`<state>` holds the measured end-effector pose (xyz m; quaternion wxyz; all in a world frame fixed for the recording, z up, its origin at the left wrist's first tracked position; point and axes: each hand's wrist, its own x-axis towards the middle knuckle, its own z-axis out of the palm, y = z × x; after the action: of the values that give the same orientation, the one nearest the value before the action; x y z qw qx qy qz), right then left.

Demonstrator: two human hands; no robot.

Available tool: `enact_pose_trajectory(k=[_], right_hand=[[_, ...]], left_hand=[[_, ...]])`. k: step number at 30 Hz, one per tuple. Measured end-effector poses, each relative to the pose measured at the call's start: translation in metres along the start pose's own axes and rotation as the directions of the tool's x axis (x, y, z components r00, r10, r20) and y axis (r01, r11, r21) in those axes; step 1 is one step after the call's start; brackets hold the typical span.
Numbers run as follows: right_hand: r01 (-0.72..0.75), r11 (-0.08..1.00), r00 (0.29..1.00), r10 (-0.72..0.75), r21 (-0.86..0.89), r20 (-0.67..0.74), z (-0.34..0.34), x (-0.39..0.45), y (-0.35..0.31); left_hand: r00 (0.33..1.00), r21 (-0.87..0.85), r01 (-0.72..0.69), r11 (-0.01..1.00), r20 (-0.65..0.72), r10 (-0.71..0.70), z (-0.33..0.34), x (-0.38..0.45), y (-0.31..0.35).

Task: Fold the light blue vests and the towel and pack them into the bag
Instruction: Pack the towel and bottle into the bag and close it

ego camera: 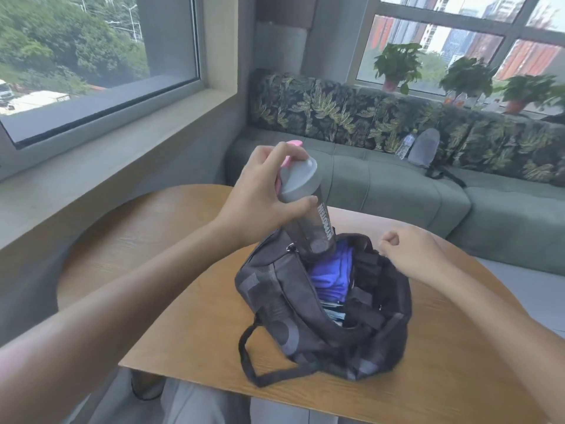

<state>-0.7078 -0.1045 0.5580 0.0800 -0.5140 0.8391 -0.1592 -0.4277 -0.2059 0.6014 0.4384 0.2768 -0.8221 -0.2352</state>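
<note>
The bag [324, 304] sits open on the wooden table [443, 377], mouth up, probably so things can be dropped straight in. Inside it, near the far end, lies folded blue cloth [330, 276], which looks like the vests already packed; just nearer the camera in the bag a paler striped edge [334, 315] shows, possibly the towel, though too little of it is visible to be sure.

A dark bottle [312, 221] stands tilted at the far end of the bag, its base just inside the opening beside the blue cloth. It seems to be held by its top so that it can slide down into the gap at that end.

The left hand [266, 191] grasps the bottle at its grey lid, fingers curled over the top and thumb pressed under the rim.

The right hand [406, 249] hovers at the far right edge of the bag with fingers curled in. It may be pinching the bag's rim to keep the mouth wide, but contact is unclear from here.
</note>
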Motion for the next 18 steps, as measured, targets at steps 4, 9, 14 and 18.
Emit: enact_pose_trajectory(k=[4, 9, 14, 18], right_hand=[[-0.071, 0.997, 0.985, 0.077, -0.044, 0.157, 0.016, -0.001, 0.036], [-0.109, 0.993, 0.97, 0.114, -0.034, 0.216, 0.053, -0.006, 0.063], [-0.141, 0.99, 0.948, 0.126, 0.029, 0.292, 0.083, -0.016, 0.071], [-0.197, 0.98, 0.948, 0.2, -0.036, 0.249, 0.1, -0.019, 0.067]], left_hand=[[0.987, 0.027, -0.052, 0.998, 0.15, 0.048, 0.037, 0.009, 0.021], [0.954, 0.163, -0.105, 0.981, 0.297, 0.053, 0.087, 0.01, 0.033], [0.945, 0.251, -0.116, 0.961, 0.326, 0.029, 0.115, 0.01, 0.034], [0.94, 0.302, -0.129, 0.944, 0.342, 0.018, 0.126, 0.011, 0.03]])
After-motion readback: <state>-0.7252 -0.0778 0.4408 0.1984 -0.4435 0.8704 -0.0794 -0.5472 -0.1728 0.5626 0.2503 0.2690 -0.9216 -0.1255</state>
